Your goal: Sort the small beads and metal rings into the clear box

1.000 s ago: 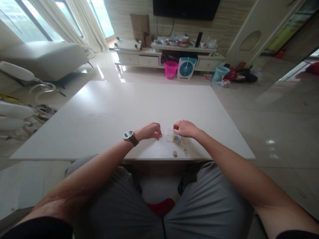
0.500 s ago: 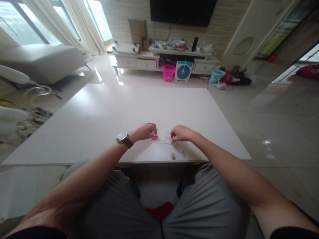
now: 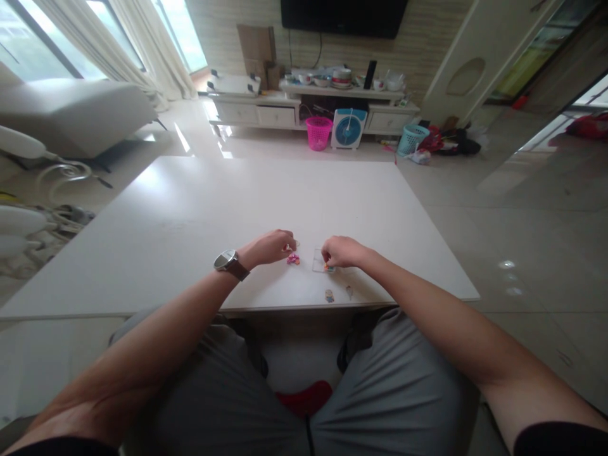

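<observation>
My left hand (image 3: pixel 277 246), with a watch (image 3: pixel 226 259) on its wrist, is closed in a pinch just above a small pink and orange trinket (image 3: pixel 293 259) on the white table (image 3: pixel 266 196). A thin whitish bit shows at its fingertips, too small to name. My right hand (image 3: pixel 345 252) has its fingers pinched together over a clear, shallow plastic case (image 3: pixel 317 260). Small orange and teal pieces (image 3: pixel 329 267) lie at those fingertips, partly covered; whether they are gripped is hidden. Nearer the table's edge lie a yellow and blue cartoon figure (image 3: pixel 329 296) and a small pale piece (image 3: pixel 349 292).
The table's front edge runs just before my knees. Beyond the table stand a pink basket (image 3: pixel 318 133), a blue and white fan (image 3: pixel 348 129) and a light blue basket (image 3: pixel 412 140). White chairs (image 3: pixel 21 143) are at the left.
My left hand has risen slightly off the pink trinket, which now shows more fully. My right hand stays at the clear case. The whole view has shifted a little.
</observation>
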The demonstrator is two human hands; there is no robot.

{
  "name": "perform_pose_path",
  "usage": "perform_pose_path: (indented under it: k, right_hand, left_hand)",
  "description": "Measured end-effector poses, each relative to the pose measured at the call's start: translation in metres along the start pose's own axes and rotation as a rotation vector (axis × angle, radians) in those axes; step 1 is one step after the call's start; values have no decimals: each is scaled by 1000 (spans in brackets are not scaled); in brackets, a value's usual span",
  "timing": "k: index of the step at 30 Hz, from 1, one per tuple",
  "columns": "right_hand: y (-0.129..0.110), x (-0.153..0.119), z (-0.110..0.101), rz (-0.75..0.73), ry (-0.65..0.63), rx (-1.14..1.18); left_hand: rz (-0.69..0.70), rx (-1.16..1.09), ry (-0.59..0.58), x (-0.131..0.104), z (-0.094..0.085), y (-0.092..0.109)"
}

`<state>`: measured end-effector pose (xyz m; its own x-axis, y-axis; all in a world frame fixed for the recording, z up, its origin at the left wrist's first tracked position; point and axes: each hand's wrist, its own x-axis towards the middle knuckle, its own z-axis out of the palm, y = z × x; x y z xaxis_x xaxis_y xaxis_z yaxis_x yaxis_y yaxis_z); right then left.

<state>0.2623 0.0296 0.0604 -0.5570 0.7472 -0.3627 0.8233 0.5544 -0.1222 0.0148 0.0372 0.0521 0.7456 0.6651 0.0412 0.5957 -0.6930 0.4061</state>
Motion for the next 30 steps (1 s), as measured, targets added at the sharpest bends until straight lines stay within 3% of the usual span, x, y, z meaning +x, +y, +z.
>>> perform_pose_path:
  k: [10, 30]
  right_hand:
    - [0, -3, -5, -30, -80, -40]
    - [8, -5, -5, -22, -101, -50]
  left_hand:
    - [0, 40, -15, -2, -3, 7]
    - [-15, 41, -19, -1, -7, 11]
